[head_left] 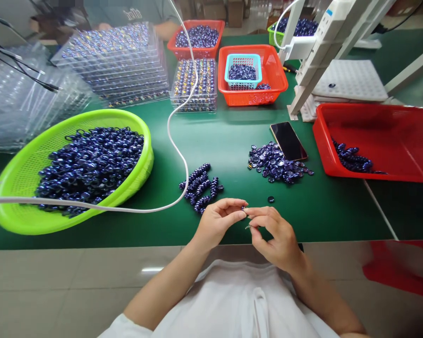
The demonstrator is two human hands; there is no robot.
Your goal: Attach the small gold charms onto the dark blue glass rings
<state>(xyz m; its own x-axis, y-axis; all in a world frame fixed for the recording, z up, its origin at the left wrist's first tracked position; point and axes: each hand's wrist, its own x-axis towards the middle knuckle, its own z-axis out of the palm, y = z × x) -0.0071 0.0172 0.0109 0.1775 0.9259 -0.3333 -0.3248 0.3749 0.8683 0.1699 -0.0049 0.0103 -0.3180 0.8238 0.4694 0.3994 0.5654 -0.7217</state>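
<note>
In the lower centre of the frame, the left hand (220, 218) pinches a small dark piece (243, 208) between thumb and forefinger, above the near edge of the green counter (229, 141). The right hand (273, 232) brings a fingertip against it from the other side; a thin bit (247, 227) shows at its lower fingertips, too small to tell whether that hand grips it.

Strings (201, 184) of glossy beads lie just beyond the left hand. Right of centre, a pile (277, 164) of dark discs touches a phone (289, 141), with one loose disc (271, 199) nearer the right hand.

The piece should be very light and stiff, its shiny surface probably slippery and easily scuffed. It is best taken by its rim, with fingertips on opposite sides and a gentle squeeze.
</note>
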